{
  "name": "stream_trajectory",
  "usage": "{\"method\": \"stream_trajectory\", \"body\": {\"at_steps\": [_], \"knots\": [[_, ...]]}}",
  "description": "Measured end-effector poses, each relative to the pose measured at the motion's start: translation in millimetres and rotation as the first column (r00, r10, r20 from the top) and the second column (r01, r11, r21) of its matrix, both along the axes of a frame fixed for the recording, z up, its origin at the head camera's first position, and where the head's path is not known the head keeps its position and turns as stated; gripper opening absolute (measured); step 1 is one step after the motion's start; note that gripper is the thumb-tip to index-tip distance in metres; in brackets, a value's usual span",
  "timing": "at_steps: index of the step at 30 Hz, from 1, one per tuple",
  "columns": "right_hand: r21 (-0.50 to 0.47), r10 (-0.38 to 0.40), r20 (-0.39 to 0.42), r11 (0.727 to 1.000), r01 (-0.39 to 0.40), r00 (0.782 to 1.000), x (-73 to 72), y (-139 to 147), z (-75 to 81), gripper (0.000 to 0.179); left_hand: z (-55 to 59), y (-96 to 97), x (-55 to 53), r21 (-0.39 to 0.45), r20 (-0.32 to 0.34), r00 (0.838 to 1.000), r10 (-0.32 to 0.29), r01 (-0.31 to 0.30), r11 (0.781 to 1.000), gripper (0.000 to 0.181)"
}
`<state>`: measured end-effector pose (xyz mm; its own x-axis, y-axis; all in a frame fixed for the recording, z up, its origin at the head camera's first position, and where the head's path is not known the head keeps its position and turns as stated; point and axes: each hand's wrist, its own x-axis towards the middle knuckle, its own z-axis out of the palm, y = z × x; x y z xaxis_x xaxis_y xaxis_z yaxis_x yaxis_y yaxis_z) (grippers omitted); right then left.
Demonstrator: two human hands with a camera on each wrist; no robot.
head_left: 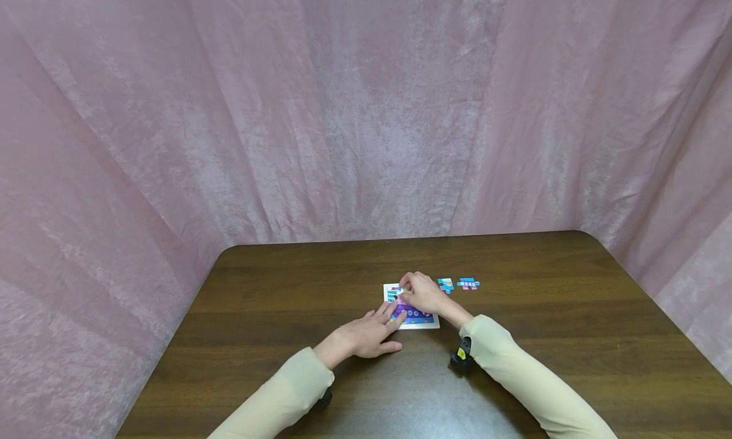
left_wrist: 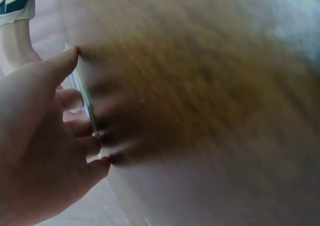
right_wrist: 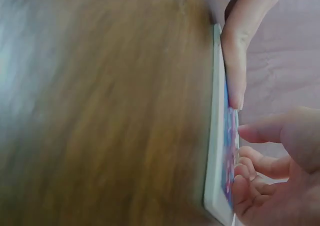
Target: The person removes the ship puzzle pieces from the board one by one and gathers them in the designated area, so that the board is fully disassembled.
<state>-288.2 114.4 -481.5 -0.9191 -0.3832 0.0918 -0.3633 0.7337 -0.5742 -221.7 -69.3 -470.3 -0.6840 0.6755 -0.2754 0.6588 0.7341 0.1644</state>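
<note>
A white-framed jigsaw puzzle board (head_left: 420, 326) with a purple and blue picture lies on the table. My left hand (head_left: 368, 335) rests on its left side, fingers spread and fairly straight; in the left wrist view the left hand (left_wrist: 45, 131) reaches over the board's edge. Over the upper part of the board, my right hand (head_left: 424, 294) has its thumb and bent fingers at a puzzle piece (head_left: 401, 289), which they mostly hide. In the right wrist view the right hand (right_wrist: 280, 166) has its fingertips down at the picture.
Two loose puzzle pieces lie right of the board: a blue one with yellow (head_left: 445, 284) and a blue and pink one (head_left: 468, 284). The brown wooden table (head_left: 286, 299) ends at a pink curtain (head_left: 372, 140) behind.
</note>
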Motion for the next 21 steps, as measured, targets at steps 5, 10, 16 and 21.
{"method": "stream_trajectory", "body": {"at_steps": [5, 10, 16, 21], "knots": [[-0.028, -0.029, 0.002, 0.999, 0.029, 1.000, 2.4, -1.0, 1.3, 0.019, -0.2, 1.0, 0.4, -0.001, 0.010, 1.000, 0.003, -0.003, 1.000, 0.067], [-0.054, -0.074, -0.002, 0.996, 0.073, 0.997, 4.7, -0.7, 1.6, 0.017, -0.9, 1.5, 0.0, 0.003, 0.010, 1.000, 0.001, -0.001, 1.000, 0.067], [-0.135, -0.058, 0.098, 0.988, 0.071, 0.993, 5.2, 1.0, 2.0, 0.022, -1.4, 1.0, -1.5, 0.010, 0.021, 1.000, 0.002, -0.002, 1.000, 0.067], [-0.211, -0.015, 0.230, 0.975, 0.064, 0.973, 4.4, 3.2, 0.5, 0.030, -0.6, 0.3, -0.9, 0.009, 0.032, 0.999, 0.003, -0.003, 1.000, 0.068]]}}
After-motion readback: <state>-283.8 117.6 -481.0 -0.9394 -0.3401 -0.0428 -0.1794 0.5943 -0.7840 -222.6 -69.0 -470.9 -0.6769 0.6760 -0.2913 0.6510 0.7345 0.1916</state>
